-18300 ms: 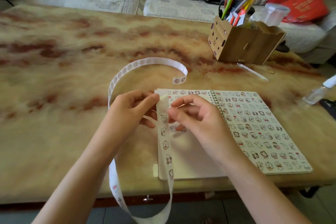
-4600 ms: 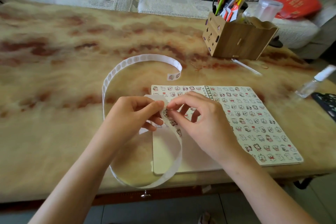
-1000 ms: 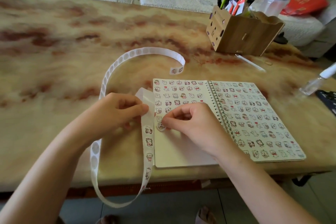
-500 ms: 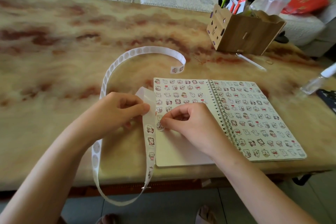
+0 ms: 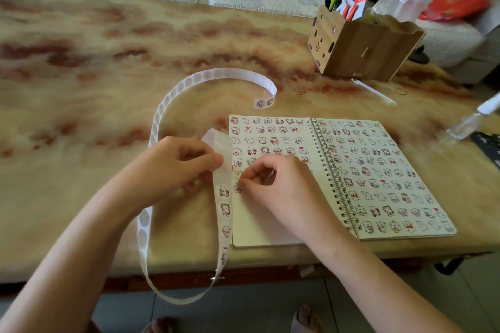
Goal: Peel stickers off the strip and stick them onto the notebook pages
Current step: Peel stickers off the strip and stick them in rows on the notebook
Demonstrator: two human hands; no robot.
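Head view: the left hand (image 5: 184,165) pinches the long white paper sticker strip (image 5: 225,209), which runs toward the person just left of the right hand (image 5: 278,184), whose closed fingertips (image 5: 244,183) press a tiny cartoon sticker (image 5: 237,189) onto the open spiral notebook (image 5: 270,230).

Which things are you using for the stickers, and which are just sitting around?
For the job:
- sticker strip, held by the left hand
- notebook
- sticker at the right hand fingertips

Just lying about:
- wooden pen box
- spray bottle
- plastic jar
- thin white stick
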